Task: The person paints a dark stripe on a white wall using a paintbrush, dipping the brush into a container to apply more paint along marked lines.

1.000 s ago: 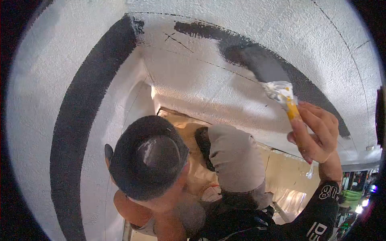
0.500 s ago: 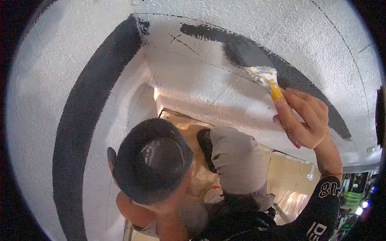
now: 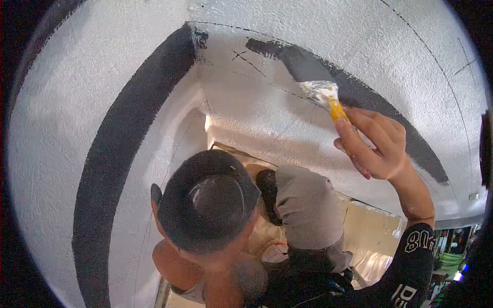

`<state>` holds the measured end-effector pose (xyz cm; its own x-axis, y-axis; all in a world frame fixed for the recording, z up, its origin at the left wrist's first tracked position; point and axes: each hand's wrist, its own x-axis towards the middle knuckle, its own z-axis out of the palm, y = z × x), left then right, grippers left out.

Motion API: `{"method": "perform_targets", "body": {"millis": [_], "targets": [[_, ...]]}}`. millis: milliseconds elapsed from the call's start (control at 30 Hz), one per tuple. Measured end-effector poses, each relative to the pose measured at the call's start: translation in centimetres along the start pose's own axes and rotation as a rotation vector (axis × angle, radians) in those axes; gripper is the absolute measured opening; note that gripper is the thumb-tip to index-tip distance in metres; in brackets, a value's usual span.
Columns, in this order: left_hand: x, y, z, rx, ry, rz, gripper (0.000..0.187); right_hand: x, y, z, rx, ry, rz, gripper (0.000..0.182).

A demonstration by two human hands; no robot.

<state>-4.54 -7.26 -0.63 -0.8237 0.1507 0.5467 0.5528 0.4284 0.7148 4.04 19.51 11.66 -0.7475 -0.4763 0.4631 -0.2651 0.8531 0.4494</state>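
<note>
My right hand grips the yellow handle of a paintbrush whose metal part is smeared with white. Its dark bristles lie against the upper left part of a curved dark stripe on the textured white wall. Lower down, my left hand holds a round dark container from below and the side. Inside the container a glossy dark surface shows. Most of the left hand's fingers are hidden behind the container.
Another broad dark stripe curves down the left of the wall. Thin dashed lines and a drawn cross mark the wall. Below are a grey-clad leg, a dark shoe and a yellowish surface.
The right hand and brush have moved left and slightly up along the stripe, toward its upper left end. The camera view has shifted a little, and the container appears farther right.
</note>
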Motion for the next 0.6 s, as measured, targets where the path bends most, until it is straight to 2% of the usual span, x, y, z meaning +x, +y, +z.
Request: {"method": "perform_targets", "body": {"millis": [33,100,233,300,333,500,600], "targets": [[-0.3,-0.5,-0.4,-0.001,0.0,-0.007,0.099,-0.2,0.0,-0.4,-0.013,-0.029,0.016,0.031],[-0.8,-1.7,-1.6,0.308,-0.139,0.006,0.1,-0.8,-0.2,-0.9,-0.011,-0.037,0.031,0.031],[-1.2,-1.5,-1.4,0.164,-0.075,-0.087,0.098,-1.4,-0.6,-2.1,-0.005,-0.054,0.063,0.03],[-0.9,-1.2,-1.8,0.388,-0.148,0.081,0.096,-0.8,-0.7,-1.9,0.025,-0.018,0.028,0.03],[-0.6,-1.0,-1.9,0.389,-0.143,0.08,0.096,-0.5,-0.8,-1.7,0.055,0.012,-0.002,0.029],[2.2,0.9,-1.6,0.005,-0.153,0.099,0.098,2.5,-0.8,1.1,0.053,0.068,-0.05,0.028],[1.6,1.1,-2.8,0.16,-0.203,0.077,0.098,3.4,-0.1,1.8,0.046,0.076,-0.05,0.03]]}}
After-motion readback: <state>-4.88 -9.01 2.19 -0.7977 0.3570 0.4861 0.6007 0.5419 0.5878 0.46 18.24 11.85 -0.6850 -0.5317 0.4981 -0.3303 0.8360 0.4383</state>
